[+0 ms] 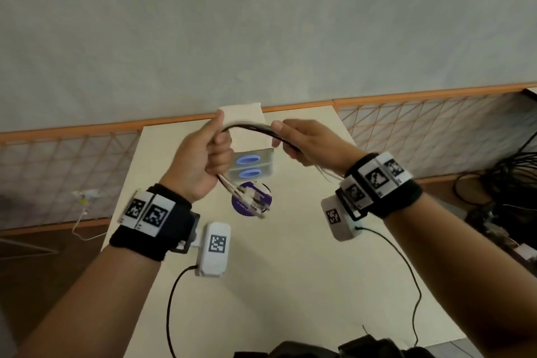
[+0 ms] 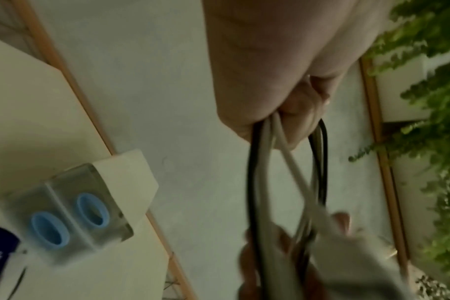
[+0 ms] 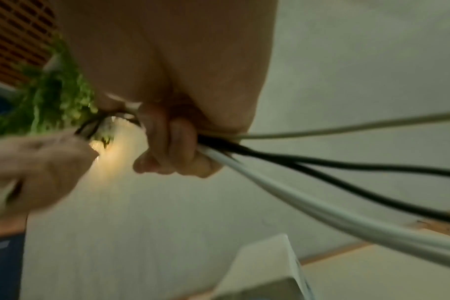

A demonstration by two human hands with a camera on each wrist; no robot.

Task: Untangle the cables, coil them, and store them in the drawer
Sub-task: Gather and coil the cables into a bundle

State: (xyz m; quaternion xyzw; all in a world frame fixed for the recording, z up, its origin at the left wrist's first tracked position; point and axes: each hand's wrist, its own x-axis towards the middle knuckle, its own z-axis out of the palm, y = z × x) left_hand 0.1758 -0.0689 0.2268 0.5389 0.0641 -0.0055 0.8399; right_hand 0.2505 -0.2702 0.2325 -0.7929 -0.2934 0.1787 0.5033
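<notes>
Cables (image 1: 250, 127) gripped by left hand (image 1: 200, 160) and right hand (image 1: 308, 142) above cream table (image 1: 290, 285), grey wall (image 1: 261, 23) behind.

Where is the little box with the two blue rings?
In the head view the box with two blue rings sits on the table near its far end, just below the cables and beside the left hand, with a purple disc in front.

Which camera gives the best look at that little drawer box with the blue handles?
The left wrist view: the drawer box fills the lower left, both blue oval handles plain. The head view shows it smaller, partly behind the left hand. The right wrist view catches only a blurred corner.
</notes>
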